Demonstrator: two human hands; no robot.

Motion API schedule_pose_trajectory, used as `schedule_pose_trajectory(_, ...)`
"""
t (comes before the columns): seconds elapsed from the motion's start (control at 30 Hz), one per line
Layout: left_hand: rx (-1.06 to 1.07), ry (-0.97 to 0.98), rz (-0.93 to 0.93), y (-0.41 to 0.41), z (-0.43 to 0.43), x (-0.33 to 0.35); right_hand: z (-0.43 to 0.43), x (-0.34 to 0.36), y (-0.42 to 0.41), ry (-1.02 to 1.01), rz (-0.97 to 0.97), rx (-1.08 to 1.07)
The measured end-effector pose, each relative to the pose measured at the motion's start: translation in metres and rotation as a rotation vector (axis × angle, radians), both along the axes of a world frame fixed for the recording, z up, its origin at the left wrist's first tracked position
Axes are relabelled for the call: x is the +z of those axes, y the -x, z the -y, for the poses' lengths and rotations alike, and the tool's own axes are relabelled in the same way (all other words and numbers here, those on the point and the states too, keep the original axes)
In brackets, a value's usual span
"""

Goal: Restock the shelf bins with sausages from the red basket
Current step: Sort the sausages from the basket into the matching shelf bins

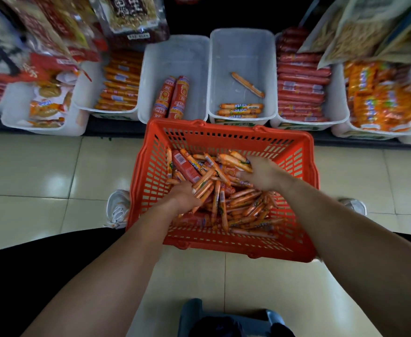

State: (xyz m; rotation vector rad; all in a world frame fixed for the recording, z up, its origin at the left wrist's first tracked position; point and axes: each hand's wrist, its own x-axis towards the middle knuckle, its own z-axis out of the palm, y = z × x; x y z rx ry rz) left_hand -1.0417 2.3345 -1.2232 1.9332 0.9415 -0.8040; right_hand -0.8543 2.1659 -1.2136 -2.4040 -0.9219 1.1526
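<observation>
A red plastic basket (304, 152) stands on the tiled floor before the shelf, filled with several thin orange sausages (245, 207) and thicker red ones (186, 166). Both hands are inside it. My left hand (185, 195) grips a bunch of thin orange sausages. My right hand (262, 173) holds a few orange sausages at the far right of the pile. Ahead, one white bin (238, 49) holds a few orange sausages (240, 109). The white bin (194, 54) to its left holds two thick red sausages (175, 98).
More white bins line the shelf: orange sausages (120, 81) at left, red sausages (299, 88) at right, orange packs (379, 98) far right. Snack bags (131, 15) hang above. My shoes (118, 207) flank the basket. A dark stool (226, 317) sits below.
</observation>
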Motion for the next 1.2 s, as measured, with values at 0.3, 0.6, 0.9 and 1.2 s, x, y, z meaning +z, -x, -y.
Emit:
schedule_pose_trajectory(0.3, -0.031, -0.111, 0.265, -0.04, -0.021, 0.101, 0.008, 0.088, -0.031, -0.086, 0.101, -0.019)
schedule_pose_trajectory(0.6, -0.092, -0.248, 0.34, -0.083, -0.061, 0.157, -0.013, 0.134, -0.086, -0.07, 0.146, -0.047)
schedule_pose_trajectory(0.9, 0.049, -0.229, 0.389, -0.134, -0.096, 0.116, -0.073, 0.091, -0.132, -0.106, 0.079, -0.095)
schedule_pose_trajectory(1.2, 0.097, -0.263, 0.368, -0.155, -0.112, 0.075, -0.096, 0.053, -0.166, -0.152, 0.171, -0.153)
